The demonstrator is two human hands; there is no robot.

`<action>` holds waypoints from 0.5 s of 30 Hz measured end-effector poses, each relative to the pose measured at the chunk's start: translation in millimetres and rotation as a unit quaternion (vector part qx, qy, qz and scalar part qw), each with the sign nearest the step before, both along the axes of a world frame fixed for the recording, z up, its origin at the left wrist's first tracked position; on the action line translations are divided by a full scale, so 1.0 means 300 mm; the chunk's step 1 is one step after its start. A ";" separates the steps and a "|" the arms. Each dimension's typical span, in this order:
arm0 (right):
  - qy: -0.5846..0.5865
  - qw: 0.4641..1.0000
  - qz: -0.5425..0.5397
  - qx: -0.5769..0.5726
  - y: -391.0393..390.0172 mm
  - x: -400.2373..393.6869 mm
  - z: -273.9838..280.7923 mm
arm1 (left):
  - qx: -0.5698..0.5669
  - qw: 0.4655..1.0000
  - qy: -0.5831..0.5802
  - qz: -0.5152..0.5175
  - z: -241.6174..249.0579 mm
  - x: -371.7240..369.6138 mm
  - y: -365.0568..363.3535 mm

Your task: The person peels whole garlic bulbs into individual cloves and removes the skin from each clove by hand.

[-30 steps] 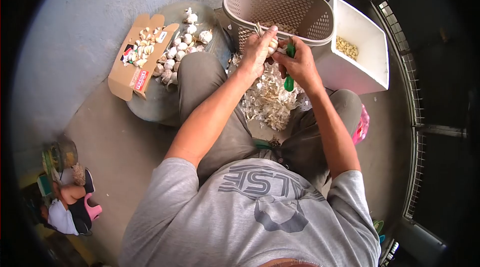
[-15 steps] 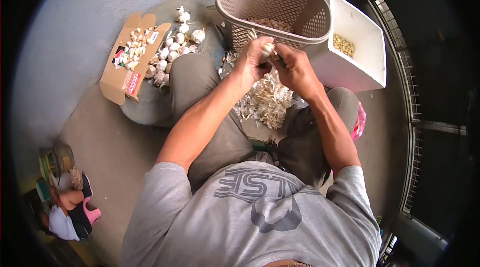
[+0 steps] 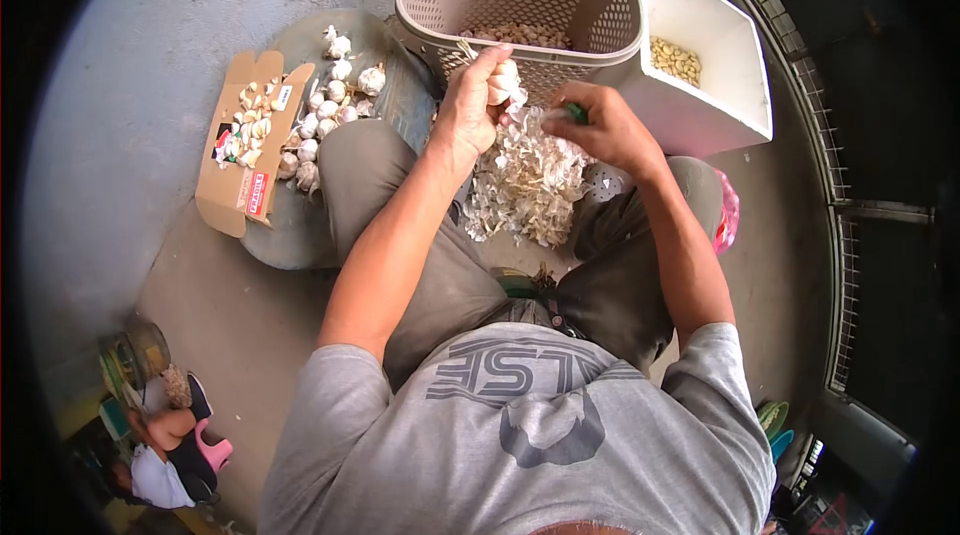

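My left hand (image 3: 470, 105) is closed round a garlic bulb (image 3: 503, 85), its stem poking up above the fingers and loose skin hanging from its right side. Just to the right, my right hand (image 3: 605, 125) grips a small green-handled knife (image 3: 575, 113); its blade end is smeared by motion. The two hands are apart, above a heap of garlic skins (image 3: 525, 190) between my legs. Whole garlic bulbs (image 3: 325, 115) lie on a round grey surface (image 3: 290, 240) at the left. Beside them, an opened cardboard box (image 3: 222, 190) holds separated cloves (image 3: 255, 120).
A tall perforated basket (image 3: 520, 50) with cloves in the bottom stands ahead of my hands. Right of it is a white foam box (image 3: 690, 120) holding peeled cloves (image 3: 675, 62). Another person (image 3: 165, 445) sits at the lower left. A metal-framed grille (image 3: 840, 235) runs along the right.
My right hand has drawn away from the bulb to the right, baring the green handle. My left hand keeps the bulb, now with loosened skin. The view has shifted slightly.
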State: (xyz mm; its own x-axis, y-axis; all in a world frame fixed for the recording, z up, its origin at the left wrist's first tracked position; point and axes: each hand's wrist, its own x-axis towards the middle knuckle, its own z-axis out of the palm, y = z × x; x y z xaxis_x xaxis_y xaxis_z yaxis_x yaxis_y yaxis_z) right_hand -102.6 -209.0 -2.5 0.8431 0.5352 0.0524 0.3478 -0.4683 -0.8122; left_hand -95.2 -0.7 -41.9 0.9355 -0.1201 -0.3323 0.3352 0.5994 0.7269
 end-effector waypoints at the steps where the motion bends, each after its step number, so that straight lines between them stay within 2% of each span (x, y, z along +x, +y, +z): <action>1: 0.018 0.999 -0.045 0.023 0.006 0.006 0.000 | 0.026 1.000 -0.002 -0.007 0.008 -0.007 -0.006; 2: 0.038 0.994 -0.092 0.046 0.013 0.006 -0.005 | 0.044 0.999 -0.018 -0.006 0.015 -0.009 -0.017; 5: 0.029 0.996 -0.066 0.051 0.043 0.016 -0.038 | 0.086 0.994 -0.060 -0.026 0.038 -0.023 -0.050; 8: 0.035 0.996 -0.044 0.063 0.074 0.000 -0.002 | 0.121 0.991 -0.053 -0.026 0.030 -0.029 -0.075; 10: 0.049 0.995 -0.042 0.081 0.084 0.000 0.005 | 0.058 0.997 0.003 -0.058 0.016 -0.008 -0.057; 14: 0.162 0.965 -0.017 0.206 0.095 -0.024 -0.006 | -0.030 0.995 0.072 -0.060 0.003 0.003 -0.044; 15: 0.142 0.971 0.011 0.190 0.102 -0.032 -0.011 | -0.056 0.993 0.087 -0.060 0.014 -0.001 -0.043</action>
